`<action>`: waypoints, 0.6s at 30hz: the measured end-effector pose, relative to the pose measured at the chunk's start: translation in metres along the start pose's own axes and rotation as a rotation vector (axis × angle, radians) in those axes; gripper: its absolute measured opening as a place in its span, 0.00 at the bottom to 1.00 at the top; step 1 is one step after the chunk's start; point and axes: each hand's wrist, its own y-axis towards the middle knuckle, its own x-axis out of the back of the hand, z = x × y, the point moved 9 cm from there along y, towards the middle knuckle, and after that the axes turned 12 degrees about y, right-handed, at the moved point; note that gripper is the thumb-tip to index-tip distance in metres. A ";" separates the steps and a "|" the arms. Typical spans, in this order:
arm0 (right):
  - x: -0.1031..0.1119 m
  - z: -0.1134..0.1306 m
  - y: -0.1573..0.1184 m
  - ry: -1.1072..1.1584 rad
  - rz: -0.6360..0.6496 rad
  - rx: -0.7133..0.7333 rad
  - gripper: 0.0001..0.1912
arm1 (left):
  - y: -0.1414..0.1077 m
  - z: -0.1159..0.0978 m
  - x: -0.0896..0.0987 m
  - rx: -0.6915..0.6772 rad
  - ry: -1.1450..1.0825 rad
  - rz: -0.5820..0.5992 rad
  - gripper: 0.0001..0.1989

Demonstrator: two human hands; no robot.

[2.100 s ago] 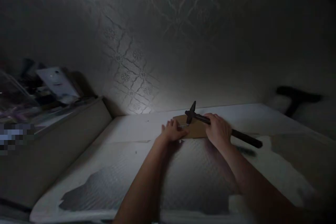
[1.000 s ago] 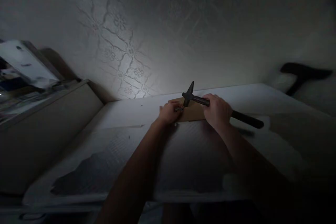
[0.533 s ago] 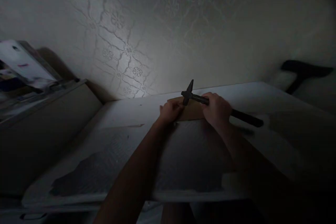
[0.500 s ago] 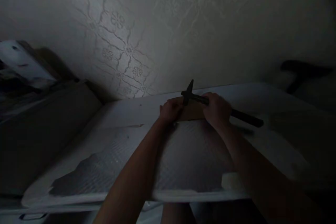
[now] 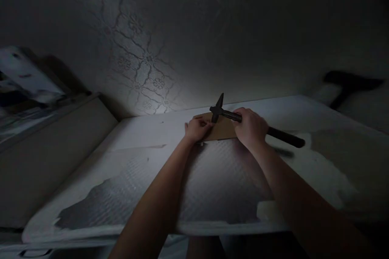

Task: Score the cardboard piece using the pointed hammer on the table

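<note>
My right hand (image 5: 251, 128) is closed around the handle of a hammer (image 5: 216, 110), whose dark handle sticks out to the right. The hammer's head is low over a flat brown board (image 5: 224, 129), just beside the fingertips of my left hand (image 5: 197, 128). That hand rests on the board's left end, thumb and fingers pinched together. Whatever lies between them is too small and dark to make out. I cannot tell whether the hammer head touches anything.
The board lies on a white tabletop (image 5: 142, 129) with a worn grey patch (image 5: 219, 186). A patterned wall (image 5: 146, 64) rises behind. At left stands a grey panel (image 5: 60, 149) with papers (image 5: 27, 73) on top. A pale block (image 5: 267, 211) sits near the front edge.
The wall has grown darker, while my hands, the board and the tabletop look brighter. Both hands and the hammer hold almost the same position.
</note>
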 end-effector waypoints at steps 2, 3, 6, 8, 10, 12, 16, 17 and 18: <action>0.000 0.000 0.000 -0.002 0.000 0.000 0.12 | 0.001 0.000 -0.001 -0.003 -0.004 -0.003 0.13; 0.000 0.001 -0.001 -0.002 0.000 0.003 0.12 | 0.001 0.001 -0.002 -0.002 -0.003 -0.003 0.14; -0.001 0.002 -0.001 -0.002 0.002 0.025 0.13 | 0.002 0.002 -0.003 0.010 0.011 -0.007 0.14; -0.001 0.003 -0.001 -0.001 0.002 0.038 0.13 | 0.002 0.002 -0.003 0.008 0.025 -0.007 0.13; -0.002 0.004 -0.001 0.001 0.001 0.049 0.13 | 0.001 0.001 -0.003 0.002 0.038 0.000 0.13; -0.002 0.004 -0.001 -0.001 -0.003 0.054 0.13 | 0.000 -0.001 -0.002 -0.005 0.041 0.007 0.14; 0.000 0.005 -0.001 -0.007 -0.015 0.062 0.14 | -0.002 -0.002 0.001 -0.014 0.022 0.016 0.13; 0.000 0.005 -0.001 -0.003 -0.018 0.064 0.13 | -0.002 -0.002 0.001 -0.017 0.016 0.019 0.13; 0.000 0.005 -0.002 0.001 -0.019 0.067 0.13 | -0.003 -0.002 0.002 -0.020 0.009 0.022 0.14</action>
